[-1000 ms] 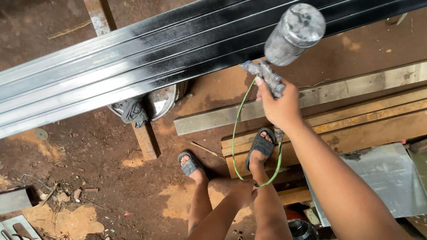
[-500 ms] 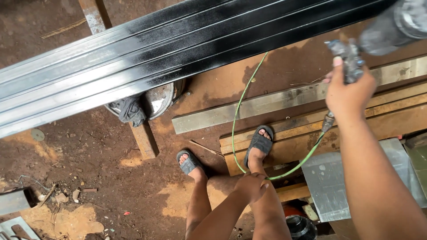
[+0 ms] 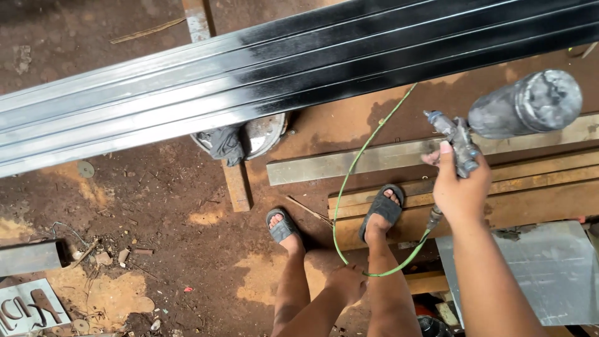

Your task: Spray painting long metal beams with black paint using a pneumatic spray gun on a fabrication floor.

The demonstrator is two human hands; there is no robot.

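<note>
2 hands in view, both below the black steel tubes [image 3: 299,81]. Right hand [image 3: 463,190] clenched around the handle of a spray gun [image 3: 460,145], index finger up along the body, grey metal cup [image 3: 524,103] tilted up toward the tubes' lower edge without touching it. Sits lower than 0.5 s ago, when the cup overlapped the tubes near their right end; 1 s ago hung further left along them, again with the cup over the black steel. Judged from that: a pass rightward along the tubes, then a pull back off them, nozzle now over bare ground rather than over the glossy wet-looking black.

Left hand [image 3: 346,282] well below the tubes, resting at the knee, right where the green hose [image 3: 342,200] loops back toward the gun; cannot tell whether closed on the hose or merely touching it.

No packages or labels. Far below the tubes' left end, at the frame's bottom corner, 1 pale flat stencil plate [image 3: 28,309] with cut-out shapes. Directly under the tubes' middle, 1 round metal pan [image 3: 265,134] with a dark rag. Below their right end, 1 grey metal sheet [image 3: 549,274].
</note>
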